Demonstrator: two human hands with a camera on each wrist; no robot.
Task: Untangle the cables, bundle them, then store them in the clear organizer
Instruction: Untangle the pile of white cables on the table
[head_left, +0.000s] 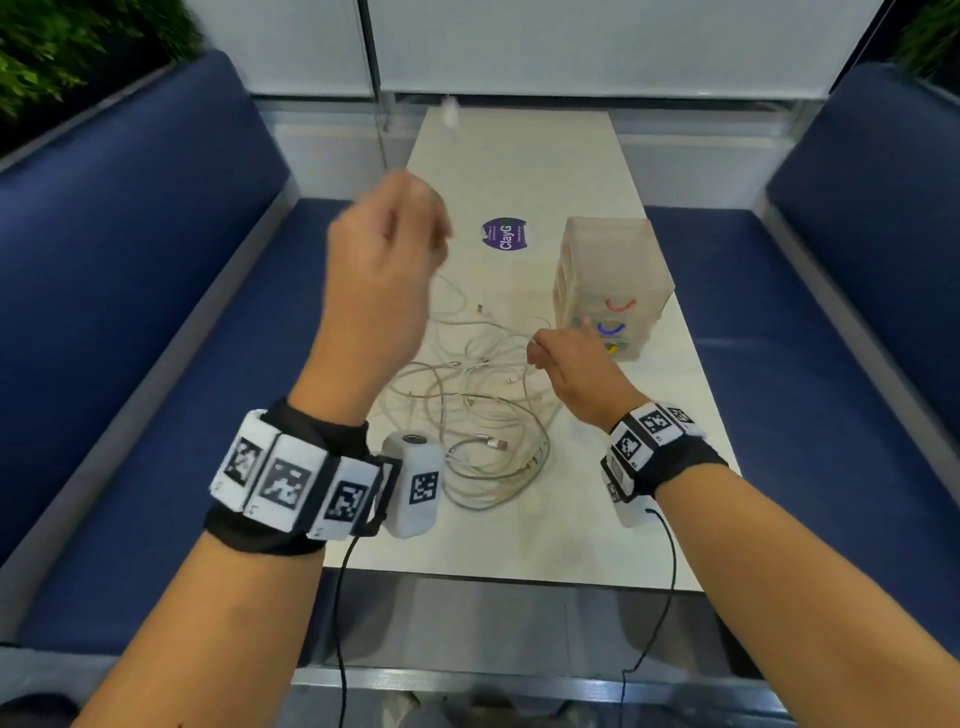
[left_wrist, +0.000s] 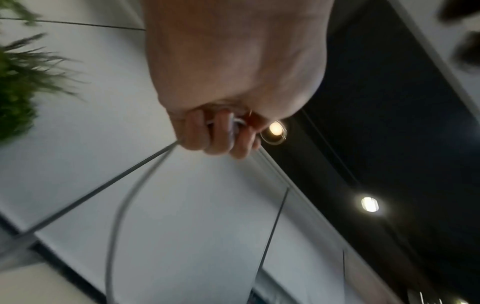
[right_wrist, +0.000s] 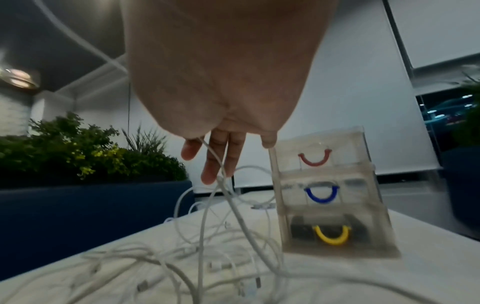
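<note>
Your left hand (head_left: 387, 260) is raised at centre-left of the head view, fingers curled tight around a thin white cable (left_wrist: 145, 164); the left wrist view shows two strands leaving your fist toward the lower left of that frame. The head view is blurred around this hand, and a small white plug-like blur (head_left: 450, 111) hangs near the top centre, probably the free end of that cable, though you cannot confirm it. Your right hand (head_left: 571, 364) sits low at centre-right, just beside the clear plastic three-drawer organizer with red, blue and yellow handles (head_left: 613, 280); in the right wrist view its fingers (right_wrist: 215, 164) are mostly extended, a white strand running across them with the thumb seemingly pinching it, so the hold looks light. The tangled heap of white charging cables (head_left: 467, 405) lies mid-frame on the pale rectangular table (head_left: 571, 530), in front of the organizer, all drawers closed. Risks, as judged from here: pull hard with the left and a loop may cinch into a knot instead of sliding free; the whole heap may drag along, since only a light pinch anchors it; a strand lying against the organizer could nudge or tip that tall, light box; the swinging end could whip the glass panel behind the table. Untangling looks far from finished; no bundle formed yet.
</note>
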